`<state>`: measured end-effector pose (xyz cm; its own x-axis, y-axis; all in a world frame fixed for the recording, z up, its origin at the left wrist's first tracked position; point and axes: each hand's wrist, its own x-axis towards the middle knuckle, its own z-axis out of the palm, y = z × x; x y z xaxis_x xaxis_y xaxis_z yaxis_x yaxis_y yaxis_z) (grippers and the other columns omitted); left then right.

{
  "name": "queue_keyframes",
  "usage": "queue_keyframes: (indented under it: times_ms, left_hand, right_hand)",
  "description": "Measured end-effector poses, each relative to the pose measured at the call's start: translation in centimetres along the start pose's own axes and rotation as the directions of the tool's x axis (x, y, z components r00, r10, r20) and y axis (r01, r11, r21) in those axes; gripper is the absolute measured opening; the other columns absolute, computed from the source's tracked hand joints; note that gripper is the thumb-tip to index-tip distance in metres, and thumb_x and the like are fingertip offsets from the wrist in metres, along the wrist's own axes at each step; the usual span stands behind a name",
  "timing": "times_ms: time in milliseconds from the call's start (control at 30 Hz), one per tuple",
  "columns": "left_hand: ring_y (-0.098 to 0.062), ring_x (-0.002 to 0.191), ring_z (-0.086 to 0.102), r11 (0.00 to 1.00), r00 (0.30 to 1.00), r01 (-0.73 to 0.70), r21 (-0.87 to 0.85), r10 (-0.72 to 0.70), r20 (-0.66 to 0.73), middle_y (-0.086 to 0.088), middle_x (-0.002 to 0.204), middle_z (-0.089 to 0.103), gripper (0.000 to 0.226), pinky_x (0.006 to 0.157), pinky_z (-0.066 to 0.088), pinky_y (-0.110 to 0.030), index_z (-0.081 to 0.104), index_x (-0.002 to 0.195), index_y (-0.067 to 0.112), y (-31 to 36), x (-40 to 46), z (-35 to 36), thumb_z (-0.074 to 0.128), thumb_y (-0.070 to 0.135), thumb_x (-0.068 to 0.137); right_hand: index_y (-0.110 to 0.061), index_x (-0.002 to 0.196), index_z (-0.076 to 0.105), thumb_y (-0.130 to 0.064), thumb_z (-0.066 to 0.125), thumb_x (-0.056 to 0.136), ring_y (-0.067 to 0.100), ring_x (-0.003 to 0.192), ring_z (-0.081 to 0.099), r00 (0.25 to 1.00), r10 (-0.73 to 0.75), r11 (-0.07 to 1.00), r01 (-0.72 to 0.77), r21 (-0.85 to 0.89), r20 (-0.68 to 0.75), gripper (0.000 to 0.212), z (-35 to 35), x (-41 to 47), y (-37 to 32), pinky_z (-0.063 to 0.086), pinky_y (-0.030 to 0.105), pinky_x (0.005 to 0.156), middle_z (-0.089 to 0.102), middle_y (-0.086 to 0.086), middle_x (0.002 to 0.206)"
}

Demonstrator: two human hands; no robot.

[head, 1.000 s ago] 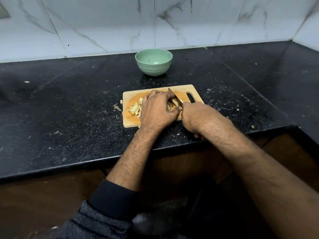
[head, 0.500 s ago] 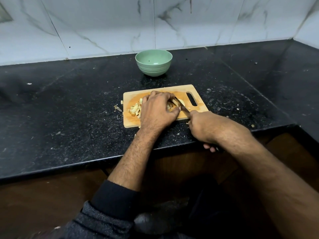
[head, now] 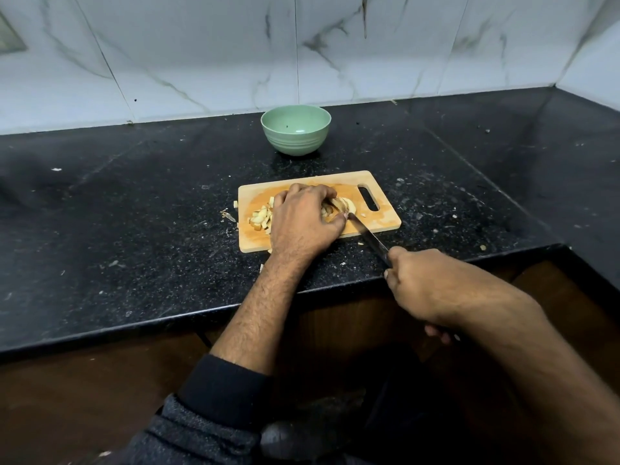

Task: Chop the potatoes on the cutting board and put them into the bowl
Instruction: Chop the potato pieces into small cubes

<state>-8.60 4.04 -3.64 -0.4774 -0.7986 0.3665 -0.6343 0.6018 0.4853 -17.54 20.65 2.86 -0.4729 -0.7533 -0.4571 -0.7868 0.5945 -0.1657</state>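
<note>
Wooden and pale orange, the cutting board (head: 385,193) lies square in front of me on the black countertop (head: 134,213), close to the front edge so both arms reach it without stretching. At its left end sits the heap of chopped pieces (head: 261,218), out of the blade's way, with a few scraps (head: 228,215) strayed onto the stone just beside the board's left edge. Next along, my left hand (head: 303,219) lies palm down over the middle of the board, knuckles up and fingers curled over the uncut potato (head: 344,204), which peeps out pale beyond my fingertips. I hold it that way, I think, to pin the potato steady and keep my fingertips tucked back from the edge. My left wrist is straight, with the forearm running back toward my dark sleeve (head: 214,397).

Right of that hand, the knife (head: 367,234) slants from my thumb side down over the board's near edge, its tip beside the potato and touching or nearly touching my thumb; I cannot tell which. My right hand (head: 432,286) is wrapped closed around the handle, past the counter's front edge, with the forearm coming in from the lower right.

Behind the board, well apart from it, the green bowl (head: 296,142) stands upright near the marble wall (head: 436,45), with no potato in it yet. By my reckoning I am mid-chop, and the transfer is not begun.
</note>
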Motion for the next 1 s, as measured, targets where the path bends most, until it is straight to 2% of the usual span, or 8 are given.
queue_keyframes:
  times_ms: [167, 300, 367, 500, 700, 833, 933, 1000]
  left_hand:
    - [-0.009, 0.118, 0.049, 1.000, 1.000, 0.001, -0.025, -0.002, -0.011, 0.014, 0.115, 0.060, 0.045, 0.108, 0.025, -0.034, 0.064, 0.124, 0.030, 0.1, -0.2, -0.1, 0.070, 0.041, 0.081]
    - [-0.009, 0.116, 0.050, 1.000, 1.000, -0.015, -0.020, 0.014, -0.023, 0.016, 0.112, 0.061, 0.044, 0.109, 0.025, -0.036, 0.063, 0.121, 0.031, -0.2, -0.2, 0.0, 0.070, 0.043, 0.079]
    - [-0.009, 0.114, 0.051, 1.000, 1.000, -0.014, -0.016, 0.014, -0.018, 0.015, 0.113, 0.063, 0.045, 0.109, 0.026, -0.037, 0.060, 0.121, 0.031, -0.3, -0.1, 0.2, 0.069, 0.044, 0.078]
    - [-0.011, 0.111, 0.053, 0.999, 1.000, -0.001, -0.046, 0.000, -0.023, 0.014, 0.111, 0.064, 0.047, 0.107, 0.028, -0.037, 0.056, 0.123, 0.031, -0.4, -0.1, 0.3, 0.065, 0.047, 0.079]
    - [-0.013, 0.115, 0.052, 0.999, 1.000, -0.011, -0.031, 0.010, -0.004, 0.012, 0.116, 0.067, 0.053, 0.103, 0.027, -0.037, 0.059, 0.132, 0.033, -0.6, 0.0, 0.3, 0.057, 0.054, 0.084]
    - [-0.015, 0.120, 0.048, 0.997, 0.999, -0.048, 0.058, 0.047, 0.025, 0.010, 0.124, 0.065, 0.055, 0.106, 0.026, -0.040, 0.057, 0.138, 0.034, -0.3, -0.2, 0.1, 0.061, 0.054, 0.088]
    - [-0.015, 0.123, 0.046, 0.993, 0.998, -0.054, 0.105, 0.051, 0.034, 0.009, 0.127, 0.065, 0.055, 0.107, 0.026, -0.041, 0.058, 0.137, 0.033, -0.2, -0.2, 0.2, 0.061, 0.057, 0.088]
    - [-0.016, 0.124, 0.046, 0.991, 0.998, -0.058, 0.121, 0.054, 0.037, 0.009, 0.130, 0.064, 0.056, 0.106, 0.026, -0.041, 0.058, 0.138, 0.033, -0.2, -0.1, 0.2, 0.060, 0.059, 0.089]
  right_hand:
    - [-0.024, 0.118, 0.049, -0.040, 0.036, 0.108, 0.013, 0.033, 0.054, 0.998, -0.054, 0.997, 0.055, 0.053, -0.018, 0.023, -1.0, -1.4, 1.0, 0.048, 0.024, 0.040, 0.065, 0.006, 0.062]
    - [-0.025, 0.109, 0.050, -0.039, 0.037, 0.108, 0.008, 0.024, 0.047, 0.981, -0.080, 0.975, 0.114, 0.191, -0.178, 0.019, -1.8, -1.8, 1.1, 0.037, 0.018, 0.031, 0.059, 0.003, 0.056]
    - [-0.023, 0.110, 0.050, -0.038, 0.037, 0.108, 0.008, 0.025, 0.048, 0.974, -0.062, 0.971, 0.109, 0.211, -0.219, 0.020, -1.8, -0.9, 0.9, 0.038, 0.018, 0.032, 0.060, 0.004, 0.057]
    - [-0.018, 0.119, 0.053, -0.039, 0.038, 0.108, 0.009, 0.028, 0.050, 0.988, -0.021, 0.985, 0.047, 0.168, -0.156, 0.028, -0.7, 1.0, 0.5, 0.041, 0.019, 0.035, 0.065, 0.005, 0.063]
    - [-0.020, 0.113, 0.052, -0.041, 0.038, 0.108, 0.010, 0.033, 0.056, 0.989, -0.036, 0.985, 0.059, 0.160, -0.142, 0.026, 0.1, 0.7, 0.1, 0.045, 0.021, 0.035, 0.066, 0.005, 0.070]
    - [-0.019, 0.110, 0.051, -0.041, 0.037, 0.107, 0.012, 0.043, 0.065, 0.984, -0.029, 0.996, 0.043, 0.078, -0.177, 0.026, 0.6, 0.2, -0.4, 0.055, 0.028, 0.043, 0.065, 0.003, 0.079]
    - [-0.017, 0.115, 0.051, -0.037, 0.039, 0.107, 0.021, 0.070, 0.070, 0.980, -0.040, 0.999, 0.042, 0.007, -0.193, 0.025, 1.2, 0.1, -0.9, 0.062, 0.040, 0.067, 0.060, 0.003, 0.083]
    - [-0.016, 0.120, 0.050, -0.033, 0.041, 0.106, 0.025, 0.086, 0.067, 0.978, -0.043, 0.998, 0.035, -0.045, -0.203, 0.023, 1.7, 0.1, -1.4, 0.058, 0.042, 0.075, 0.054, 0.003, 0.085]
